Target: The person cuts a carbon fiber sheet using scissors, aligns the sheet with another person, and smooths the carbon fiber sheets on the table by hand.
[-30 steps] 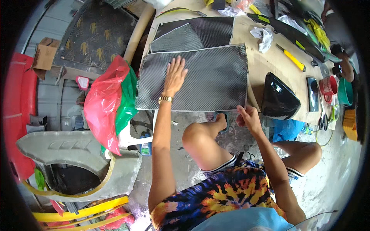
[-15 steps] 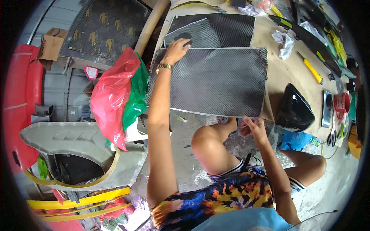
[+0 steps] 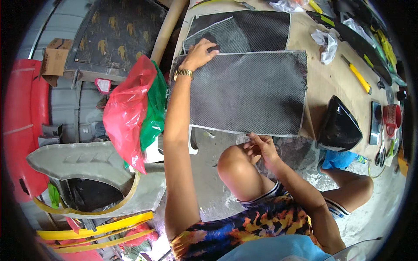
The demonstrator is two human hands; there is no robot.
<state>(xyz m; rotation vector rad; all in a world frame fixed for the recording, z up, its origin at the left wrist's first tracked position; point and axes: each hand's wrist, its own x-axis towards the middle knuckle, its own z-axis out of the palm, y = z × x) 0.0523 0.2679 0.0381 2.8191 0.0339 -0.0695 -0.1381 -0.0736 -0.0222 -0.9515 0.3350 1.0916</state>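
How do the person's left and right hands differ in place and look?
The left hand is at the front sheet's far edge, toward its left corner; the right hand is at the near edge. The left hand has a gold band at the wrist; the right hand has none. Both are at edges of one sheet.

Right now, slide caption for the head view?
Left hand at the far edge, right hand at the near edge of a dark-grey woven rectangular sheet.

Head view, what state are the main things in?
Front woven sheet: spread flat
Left hand: thumb spread, at the sheet's far edge
Right hand: fingers loosely curled, at its near edge
White cloth: crumpled
Yellow knife: lying down; blade position unclear
Red bag: crinkled
Scissors: open or shut unclear
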